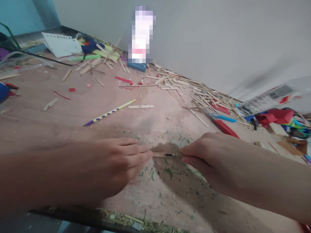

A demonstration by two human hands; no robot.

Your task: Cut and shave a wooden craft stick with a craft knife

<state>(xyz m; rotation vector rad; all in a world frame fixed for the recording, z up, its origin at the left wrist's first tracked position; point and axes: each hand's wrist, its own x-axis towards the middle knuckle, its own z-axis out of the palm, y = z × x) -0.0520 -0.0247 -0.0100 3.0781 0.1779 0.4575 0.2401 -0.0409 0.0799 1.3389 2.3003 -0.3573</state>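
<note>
Near the front of the wooden table, my left hand (pixel 131 158) lies palm down, its fingers together, pressing a pale wooden craft stick (pixel 159 154) against the surface. Only the stick's right end shows past my fingertips, and it carries a dark patch with a small greyish tip. Just right of that end, my right hand (pixel 201 152) is closed in a pinch. Whatever sits between its thumb and finger is too small to make out. Green specks (pixel 168 171) are scattered on the wood around both hands.
Beyond my hands lie a patterned pencil (pixel 109 112) and a loose craft stick (pixel 141 106). Scissors (pixel 206 113) and a light-blue pen-like item (pixel 223 117) lie at right, beside piled sticks (pixel 209 94). A blurred upright screen (pixel 142 35) leans at the wall; a plastic bottle (pixel 272 97) lies far right.
</note>
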